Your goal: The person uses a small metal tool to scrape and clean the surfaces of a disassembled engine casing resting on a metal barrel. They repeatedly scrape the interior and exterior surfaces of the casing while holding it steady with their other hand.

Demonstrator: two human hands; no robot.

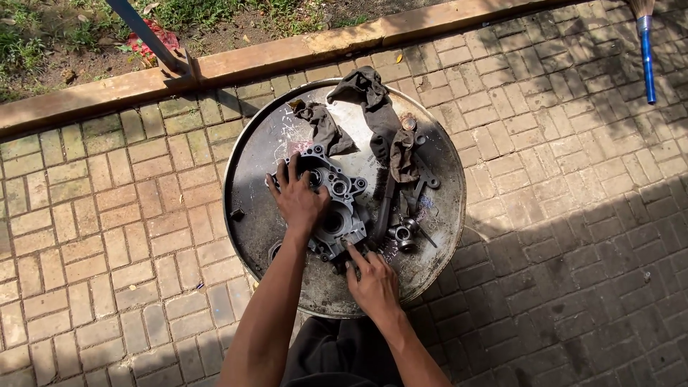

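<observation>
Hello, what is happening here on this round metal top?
A person leans over a round, scratched metal drum top standing on brick paving. The left hand lies flat on a grey cast-metal engine casing, and the right hand touches the casing's near edge. Dark, dirty rags and small metal parts lie beside the casing on the drum top. A blue-handled broom lies on the bricks far off.

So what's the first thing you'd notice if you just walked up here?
Probably the big round metal drum top in the middle of the brick paving, used like a table. On it lies a grey engine casing, with the left hand pressed flat on it and the right hand at its near edge. Dark rags trail across the far side.
</observation>
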